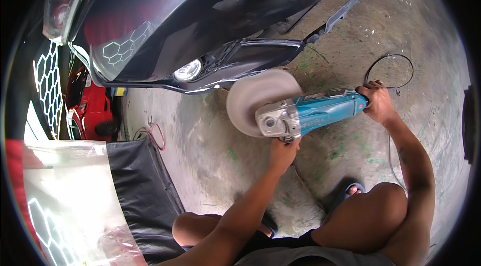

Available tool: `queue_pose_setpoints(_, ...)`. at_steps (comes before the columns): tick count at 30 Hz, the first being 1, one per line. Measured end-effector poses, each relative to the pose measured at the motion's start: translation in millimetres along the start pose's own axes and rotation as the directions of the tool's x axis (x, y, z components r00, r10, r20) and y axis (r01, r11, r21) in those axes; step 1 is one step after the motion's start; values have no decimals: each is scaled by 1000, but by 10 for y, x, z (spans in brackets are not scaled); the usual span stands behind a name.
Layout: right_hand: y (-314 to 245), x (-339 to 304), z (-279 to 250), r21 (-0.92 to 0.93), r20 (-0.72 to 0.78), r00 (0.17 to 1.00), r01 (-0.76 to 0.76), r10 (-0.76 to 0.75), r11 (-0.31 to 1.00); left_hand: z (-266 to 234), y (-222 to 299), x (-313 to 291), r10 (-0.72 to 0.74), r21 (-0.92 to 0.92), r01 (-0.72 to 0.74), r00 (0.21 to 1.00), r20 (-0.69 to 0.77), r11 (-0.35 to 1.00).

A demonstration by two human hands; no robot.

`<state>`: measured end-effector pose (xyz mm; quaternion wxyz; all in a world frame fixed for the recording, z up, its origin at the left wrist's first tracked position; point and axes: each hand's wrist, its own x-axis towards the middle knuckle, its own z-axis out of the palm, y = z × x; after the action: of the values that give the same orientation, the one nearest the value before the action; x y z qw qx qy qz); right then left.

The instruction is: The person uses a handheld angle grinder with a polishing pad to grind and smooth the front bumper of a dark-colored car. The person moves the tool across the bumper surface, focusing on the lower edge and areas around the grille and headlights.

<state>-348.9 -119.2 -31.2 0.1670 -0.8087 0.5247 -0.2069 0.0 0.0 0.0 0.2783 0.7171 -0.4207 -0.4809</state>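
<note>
A teal polisher with a grey metal head lies across the middle of the view, held in both hands. Its round whitish pad is blurred, close to the lower edge of a dark car bumper; whether it touches cannot be told. My left hand is closed around the side grip below the tool's head. At the rear end, my right hand wraps round the handle. A round fog lamp shines in the bumper, left of the pad.
A black cable loops on the concrete floor beyond my right hand. Left stand a black and clear curtain and a red car. A pink hose lies near the curtain. My sandalled foot is below the tool.
</note>
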Motion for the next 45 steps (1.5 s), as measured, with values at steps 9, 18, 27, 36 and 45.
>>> queue_pose_setpoints(9, -1114, 465, 282, -87, -82, 985, 142, -149, 986, -1129, -355, 102, 14, -192, -56, 977, -214, 980)
queue_pose_setpoints(18, -381, -132, -15, -39, -140, 984, -119, 112, 992, -374, 307, 144, 225, 174, -232, 973, 59, 957)
queue_pose_setpoints(27, -261, -272, -209, 12, 181, 972, -154, 149, 988, -207, 373, 155, 433, 142, -434, 900, 40, 890)
queue_pose_setpoints(36, -1557, 494, -74, -216, 498, 863, 26, 87, 976, -1251, -387, 244, 292, 85, -280, 914, -283, 956)
queue_pose_setpoints(45, -2978, 996, 544, -92, 396, 918, 57, -16, 994, -2953, -370, 180, 355, 170, -312, 823, -443, 935)
